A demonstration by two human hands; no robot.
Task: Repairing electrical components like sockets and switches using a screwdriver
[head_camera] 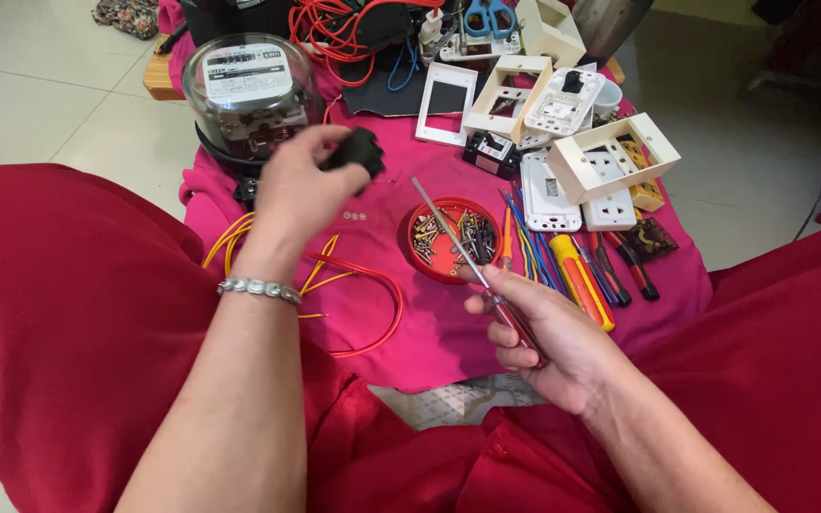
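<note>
Far left: glass-domed electricity meter (251, 95) stands on the pink cloth (429, 323), upper left. Yellow wires (230, 239) fan out below it, mostly hidden behind the left wrist.

Left hand (296, 190) is raised over the cloth, just right of the meter. Fingers curled and pinching a small black part (358, 152) at the tips; part is off the cloth, held in the air. Beaded silver bracelet (258, 289) on that wrist. Red wire (372, 304) loops on the cloth beneath the forearm.

Centre: round red dish (429, 256) full of screws, resting on the cloth. Screwdriver (472, 271) with a red handle crosses over it, shaft tilted up-left, tip above the dish's upper left edge.

Right hand (548, 342) wraps the screwdriver handle, fingers pressed shut around it, thumb on top.

Right of the dish: orange tester, blue wires, yellow-handled screwdriver (582, 282) and red-handled pliers (629, 266) lie side by side. Behind them, white switch and socket plates (577, 190) and cream wall boxes (610, 152). Scissors (489, 17) with blue handles at top. Red fabric over both legs frames the lot.
</note>
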